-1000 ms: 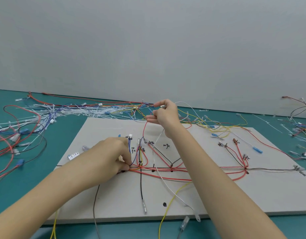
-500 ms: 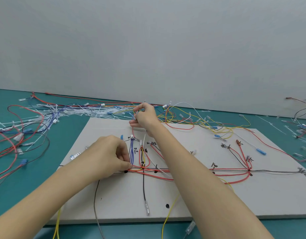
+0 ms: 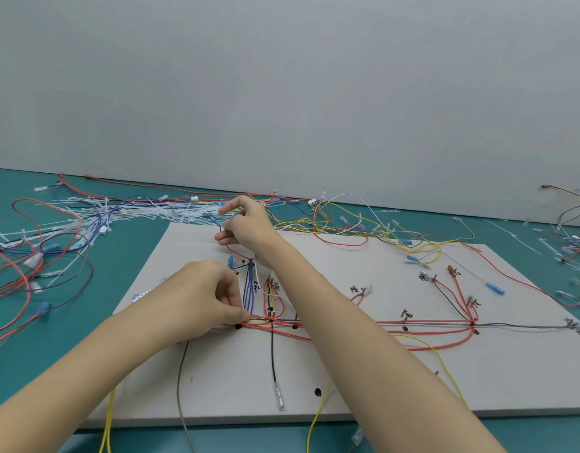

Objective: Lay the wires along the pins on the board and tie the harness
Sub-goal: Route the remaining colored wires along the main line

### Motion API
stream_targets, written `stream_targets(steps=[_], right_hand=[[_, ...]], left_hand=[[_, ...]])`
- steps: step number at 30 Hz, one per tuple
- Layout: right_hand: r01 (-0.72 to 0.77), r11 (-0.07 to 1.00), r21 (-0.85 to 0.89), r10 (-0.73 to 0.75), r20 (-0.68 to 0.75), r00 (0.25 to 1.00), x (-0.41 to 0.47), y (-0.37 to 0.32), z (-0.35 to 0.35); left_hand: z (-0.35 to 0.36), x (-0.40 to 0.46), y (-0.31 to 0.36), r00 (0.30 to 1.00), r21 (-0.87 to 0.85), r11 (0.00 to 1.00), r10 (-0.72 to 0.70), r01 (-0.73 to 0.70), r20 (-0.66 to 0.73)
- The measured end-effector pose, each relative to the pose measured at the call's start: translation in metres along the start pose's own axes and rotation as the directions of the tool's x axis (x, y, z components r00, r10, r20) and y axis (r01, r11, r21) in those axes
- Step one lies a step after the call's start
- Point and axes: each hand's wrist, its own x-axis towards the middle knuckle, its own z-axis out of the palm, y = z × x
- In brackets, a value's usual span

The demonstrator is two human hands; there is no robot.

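Observation:
A grey board (image 3: 363, 380) lies on the teal table, with red, black, blue and yellow wires laid across its marked pins. The main red bundle (image 3: 422, 323) runs left to right through the middle. My left hand (image 3: 207, 299) pinches that bundle at its left end, beside several blue wires (image 3: 248, 289) that climb to a pin. My right hand (image 3: 249, 228) is at the board's far left edge, fingers closed on a thin red wire (image 3: 234, 251) that curves down toward the blue wires. My right forearm hides part of the bundle.
A heap of white cable ties (image 3: 144, 212) lies behind the board at the left. Loose red and black wires (image 3: 24, 266) sprawl on the table to the left, yellow and red ones (image 3: 363, 227) behind the board, more wires (image 3: 572, 243) at the right edge.
My right hand has moved left along the board's far edge, drawing the red wire with it. My left hand has stayed pinched on the bundle's left end.

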Motion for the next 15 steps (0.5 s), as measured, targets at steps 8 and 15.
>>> stream_targets(steps=[8, 15], right_hand=[[-0.054, 0.998, 0.017, 0.052, 0.079, 0.996, -0.011, 0.002, 0.006], [0.0, 1.0, -0.015, 0.002, 0.12, 0.993, -0.021, -0.002, 0.016]], left_hand=[[-0.005, 0.002, -0.006, 0.99, 0.349, 0.928, -0.096, 0.128, -0.108], [-0.04, 0.005, -0.022, 0.971, 0.153, 0.961, -0.218, 0.232, -0.1]])
